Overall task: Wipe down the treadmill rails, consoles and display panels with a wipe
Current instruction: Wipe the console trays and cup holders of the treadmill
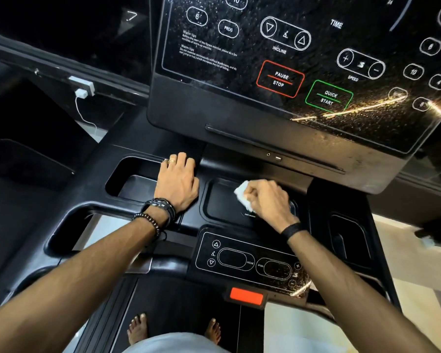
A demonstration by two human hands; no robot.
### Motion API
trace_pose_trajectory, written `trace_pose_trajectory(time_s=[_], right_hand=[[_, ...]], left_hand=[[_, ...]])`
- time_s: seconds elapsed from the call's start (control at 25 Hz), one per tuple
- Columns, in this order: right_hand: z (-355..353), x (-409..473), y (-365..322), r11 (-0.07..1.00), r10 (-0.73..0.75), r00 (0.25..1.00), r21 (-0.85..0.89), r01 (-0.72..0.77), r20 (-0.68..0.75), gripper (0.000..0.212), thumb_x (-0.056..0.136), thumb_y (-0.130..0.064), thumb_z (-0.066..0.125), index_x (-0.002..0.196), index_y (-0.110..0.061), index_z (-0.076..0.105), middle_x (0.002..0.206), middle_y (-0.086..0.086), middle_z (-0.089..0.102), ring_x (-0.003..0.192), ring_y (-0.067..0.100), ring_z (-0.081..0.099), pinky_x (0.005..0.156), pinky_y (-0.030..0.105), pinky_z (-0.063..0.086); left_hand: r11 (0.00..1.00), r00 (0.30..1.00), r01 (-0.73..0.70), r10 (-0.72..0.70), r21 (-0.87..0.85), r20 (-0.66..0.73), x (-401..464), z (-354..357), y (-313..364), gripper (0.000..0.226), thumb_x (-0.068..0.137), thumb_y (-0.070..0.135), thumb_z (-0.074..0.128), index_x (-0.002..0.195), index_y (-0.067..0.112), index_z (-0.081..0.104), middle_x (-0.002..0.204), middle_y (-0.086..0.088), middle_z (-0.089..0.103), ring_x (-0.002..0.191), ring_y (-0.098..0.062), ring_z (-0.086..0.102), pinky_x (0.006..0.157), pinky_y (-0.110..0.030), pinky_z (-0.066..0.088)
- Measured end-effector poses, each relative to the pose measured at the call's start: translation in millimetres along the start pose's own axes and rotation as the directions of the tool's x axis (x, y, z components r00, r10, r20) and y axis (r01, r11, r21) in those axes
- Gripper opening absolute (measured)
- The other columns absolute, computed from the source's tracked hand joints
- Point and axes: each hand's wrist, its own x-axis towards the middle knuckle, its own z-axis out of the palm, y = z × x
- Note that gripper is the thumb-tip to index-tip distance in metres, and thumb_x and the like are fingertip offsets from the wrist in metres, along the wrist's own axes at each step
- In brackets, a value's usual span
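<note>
Two hands are on the console now: my right hand (266, 200) grips the white wipe (243, 196), bunched up between curled fingers and thumb, and presses it into the shallow middle tray (219, 202) of the treadmill console, just below the display panel (290, 59). My left hand (177, 180) lies flat with straight fingers on the ridge between this tray and the left cup holder (130, 179), holding nothing; I think it only steadies me. In my judgement the step in hand is the wiping of the console tray, and much of the task is not yet done, because the display panel above looks covered with fine droplets or specks. The next move calls, I think, for pushing the wipe into the corners of the tray and then going near, to the small control panel (250, 261), or far, up to the display, with light pressure so that no button is pressed hard. The writing I can read on the display: "PAUSE STOP" in a red frame, "QUICK START" in a green frame, "INCLINE", "SPEED", "TIME", "PROG", "Warm tips", and the numbers 6 and 10. The small panel also says "INCLINE" and "SPEED", and a red safety key (246, 296) sits near its edge. No brand name is visible.
</note>
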Motion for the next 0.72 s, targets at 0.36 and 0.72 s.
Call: trace_pose_trajectory(time_s=[0.36,0.72], right_hand=[[-10,-1,19,0.997,0.072,0.997,0.018,-0.072,-0.005,0.006,0.084,-0.021,0.070,0.078,-0.023,0.069,0.077,-0.011,0.068,0.089,0.018,0.068,0.068,0.024,0.037],[-2,4,37,0.992,0.110,0.993,0.062,-0.113,0.052,0.023,0.080,-0.014,0.068,0.064,-0.030,0.064,0.072,-0.008,0.069,0.077,0.016,0.067,0.068,0.028,0.048]], left_hand=[[0.998,0.998,-0.059,0.059,-0.009,0.025,0,-2,2,0.037,0.078,0.033,0.036,0.097,0.011,0.058,0.100,-0.012,0.053,0.092,-0.033,0.050,0.083,-0.047,0.043],[0.998,0.998,-0.061,0.061,0.009,0.031,0,-2,3,0.041,0.080,0.036,0.030,0.098,0.012,0.058,0.101,-0.011,0.052,0.093,-0.032,0.050,0.083,-0.047,0.043]])
